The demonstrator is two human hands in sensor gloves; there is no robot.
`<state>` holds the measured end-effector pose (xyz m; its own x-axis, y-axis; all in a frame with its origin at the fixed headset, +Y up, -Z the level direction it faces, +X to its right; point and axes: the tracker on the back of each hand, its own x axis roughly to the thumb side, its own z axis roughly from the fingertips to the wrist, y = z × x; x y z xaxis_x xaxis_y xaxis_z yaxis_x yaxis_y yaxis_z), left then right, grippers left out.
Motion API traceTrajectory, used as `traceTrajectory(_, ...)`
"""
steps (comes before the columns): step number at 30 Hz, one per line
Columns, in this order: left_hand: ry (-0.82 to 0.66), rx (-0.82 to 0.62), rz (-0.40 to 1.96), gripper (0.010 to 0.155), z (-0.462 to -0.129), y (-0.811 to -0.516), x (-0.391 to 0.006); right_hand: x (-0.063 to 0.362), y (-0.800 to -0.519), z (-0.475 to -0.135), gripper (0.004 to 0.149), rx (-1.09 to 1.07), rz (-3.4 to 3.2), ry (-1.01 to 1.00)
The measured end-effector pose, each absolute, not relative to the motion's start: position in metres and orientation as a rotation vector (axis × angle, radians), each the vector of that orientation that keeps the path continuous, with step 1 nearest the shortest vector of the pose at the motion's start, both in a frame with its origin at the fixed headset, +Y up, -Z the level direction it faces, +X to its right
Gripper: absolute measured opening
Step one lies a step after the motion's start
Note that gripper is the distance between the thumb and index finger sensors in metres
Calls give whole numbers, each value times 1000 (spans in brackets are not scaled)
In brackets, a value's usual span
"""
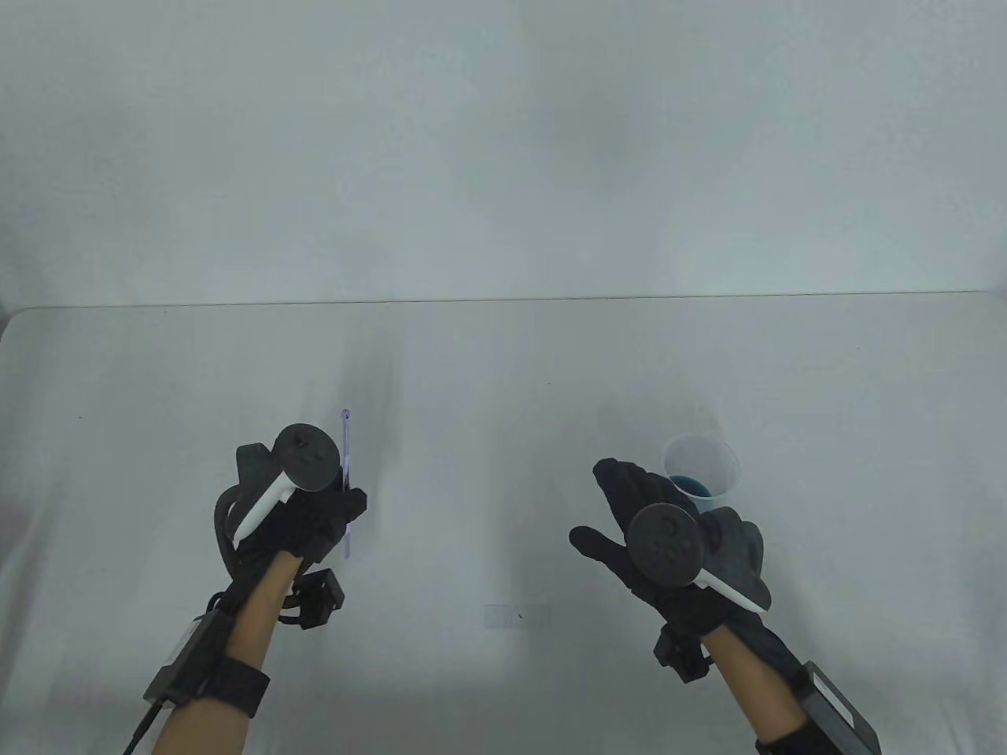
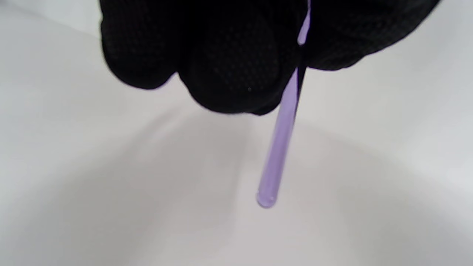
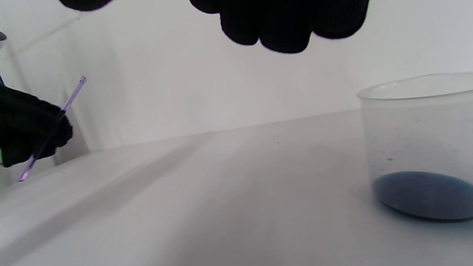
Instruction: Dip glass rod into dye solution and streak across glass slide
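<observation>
My left hand grips a thin purple glass rod near its middle, above the table on the left. In the left wrist view the rod sticks out below my gloved fingers, its tip above the table. The right wrist view shows the rod held tilted. A clear plastic cup with blue dye at its bottom stands on the right; it also shows in the right wrist view. My right hand is open and empty beside the cup. A glass slide lies flat near the front middle.
The white table ends at a far edge against a white wall. The cup stands just beyond my right hand.
</observation>
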<state>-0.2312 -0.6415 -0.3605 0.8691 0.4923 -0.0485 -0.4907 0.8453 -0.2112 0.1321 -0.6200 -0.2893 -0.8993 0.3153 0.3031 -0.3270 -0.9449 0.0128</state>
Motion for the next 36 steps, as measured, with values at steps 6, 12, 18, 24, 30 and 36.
traceTrajectory(6,-211,-133,763,47,-339,-627,-183,103,-624,-288,72,464,2552,-10)
traceTrajectory(12,-309,-135,901,47,-318,-637,-142,78,-637,-280,66,484,2477,24)
traceTrajectory(18,-301,-183,1062,47,-310,-655,-125,73,-635,-268,52,459,2624,-225)
traceTrajectory(24,-307,-220,1078,48,-308,-665,-122,70,-639,-267,49,506,2674,-217)
traceTrajectory(30,-373,-179,1003,52,-308,-649,-123,80,-622,-272,48,471,2618,-199)
traceTrajectory(36,-472,15,645,70,-305,-625,-145,130,-577,-288,47,306,2701,-318)
